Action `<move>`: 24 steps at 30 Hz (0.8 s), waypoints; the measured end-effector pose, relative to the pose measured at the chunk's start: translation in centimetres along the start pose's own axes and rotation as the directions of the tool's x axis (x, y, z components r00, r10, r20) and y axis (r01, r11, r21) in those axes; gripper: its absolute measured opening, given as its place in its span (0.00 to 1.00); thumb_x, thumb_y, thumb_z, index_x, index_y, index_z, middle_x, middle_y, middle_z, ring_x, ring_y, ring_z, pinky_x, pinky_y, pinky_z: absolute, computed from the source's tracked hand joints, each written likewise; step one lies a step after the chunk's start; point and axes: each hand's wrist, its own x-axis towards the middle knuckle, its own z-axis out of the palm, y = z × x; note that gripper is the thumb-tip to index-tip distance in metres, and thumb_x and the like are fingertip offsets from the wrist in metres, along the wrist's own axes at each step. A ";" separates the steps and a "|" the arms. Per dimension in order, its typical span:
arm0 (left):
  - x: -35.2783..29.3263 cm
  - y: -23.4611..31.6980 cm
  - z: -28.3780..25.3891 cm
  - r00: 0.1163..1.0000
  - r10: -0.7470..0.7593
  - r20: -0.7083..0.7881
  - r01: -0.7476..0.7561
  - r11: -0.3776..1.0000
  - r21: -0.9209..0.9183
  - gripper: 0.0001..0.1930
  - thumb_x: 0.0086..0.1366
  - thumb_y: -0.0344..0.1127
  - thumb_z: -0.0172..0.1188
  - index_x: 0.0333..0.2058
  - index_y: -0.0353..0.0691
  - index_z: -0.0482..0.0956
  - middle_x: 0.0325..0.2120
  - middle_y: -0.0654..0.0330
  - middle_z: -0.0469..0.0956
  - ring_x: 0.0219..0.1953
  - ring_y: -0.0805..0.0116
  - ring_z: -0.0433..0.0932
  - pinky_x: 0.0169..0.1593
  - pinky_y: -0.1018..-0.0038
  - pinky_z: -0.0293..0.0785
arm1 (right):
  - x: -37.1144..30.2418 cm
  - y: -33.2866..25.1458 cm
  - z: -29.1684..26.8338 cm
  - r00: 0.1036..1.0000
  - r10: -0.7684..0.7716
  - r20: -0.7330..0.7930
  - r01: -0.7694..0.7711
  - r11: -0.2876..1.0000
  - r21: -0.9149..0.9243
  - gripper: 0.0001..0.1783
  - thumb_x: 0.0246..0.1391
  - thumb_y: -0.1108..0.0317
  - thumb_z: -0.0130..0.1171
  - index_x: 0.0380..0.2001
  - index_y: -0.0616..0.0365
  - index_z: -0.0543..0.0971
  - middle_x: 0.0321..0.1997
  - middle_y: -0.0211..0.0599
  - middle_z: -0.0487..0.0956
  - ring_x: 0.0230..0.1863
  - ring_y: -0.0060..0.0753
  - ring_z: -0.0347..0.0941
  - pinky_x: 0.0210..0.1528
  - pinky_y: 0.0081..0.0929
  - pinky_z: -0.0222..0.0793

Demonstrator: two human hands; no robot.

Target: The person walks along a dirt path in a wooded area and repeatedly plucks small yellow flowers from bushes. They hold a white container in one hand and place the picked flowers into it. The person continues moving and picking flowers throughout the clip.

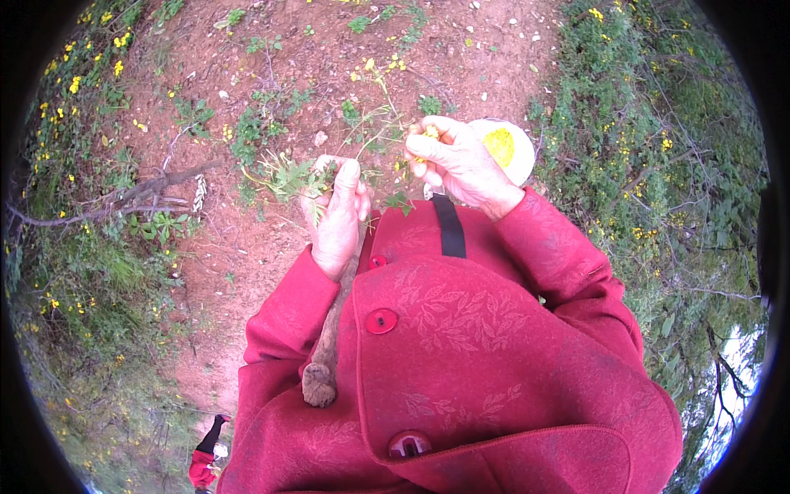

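My left hand (336,212) is closed round a green leafy sprig (290,178), whose thin stems reach up and to the right. Between the fingertips of my right hand (462,166) are small yellow flowers (429,132), pinched at the end of a stem. Just behind that hand is a round white container (523,155) with yellow matter inside; the hand hides part of it. A wooden stick (327,342) with a knobbed end lies along my front, beneath my left wrist. Its other end is hidden.
Reddish soil (239,305) with pebbles and low weeds lies ahead. Yellow-flowered bushes (601,156) line the right side, with more greenery (74,247) on the left. A dry branch (148,188) juts in from the left. Another person (203,465) in red appears at lower left.
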 end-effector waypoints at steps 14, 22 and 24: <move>0.5 0.7 -0.5 0.999 -0.005 0.040 0.016 0.960 -0.281 0.10 0.67 0.41 0.47 0.33 0.41 0.69 0.18 0.70 0.60 0.16 0.84 0.52 0.17 0.85 0.49 | -5.1 -2.0 -17.7 0.828 -0.255 -0.499 -0.010 0.883 -0.469 0.11 0.52 0.72 0.55 0.39 0.64 0.73 0.33 0.34 0.76 0.31 0.20 0.71 0.33 0.16 0.67; 0.9 0.8 -0.2 0.987 -0.084 0.140 0.143 0.859 -0.491 0.11 0.68 0.41 0.42 0.34 0.41 0.67 0.19 0.69 0.58 0.15 0.83 0.52 0.16 0.86 0.50 | -3.8 0.1 -13.4 0.990 -0.028 -0.137 -0.064 0.778 -0.624 0.25 0.50 0.68 0.55 0.54 0.56 0.66 0.59 0.36 0.62 0.59 0.30 0.60 0.57 0.29 0.60; 1.0 0.8 -0.2 0.981 -0.096 0.168 0.171 0.833 -0.526 0.11 0.69 0.41 0.41 0.34 0.40 0.67 0.19 0.68 0.59 0.15 0.83 0.52 0.16 0.87 0.51 | -2.9 0.9 -8.6 0.993 0.039 0.115 0.018 0.889 -0.458 0.33 0.48 0.68 0.58 0.58 0.54 0.61 0.62 0.33 0.59 0.62 0.31 0.55 0.58 0.31 0.58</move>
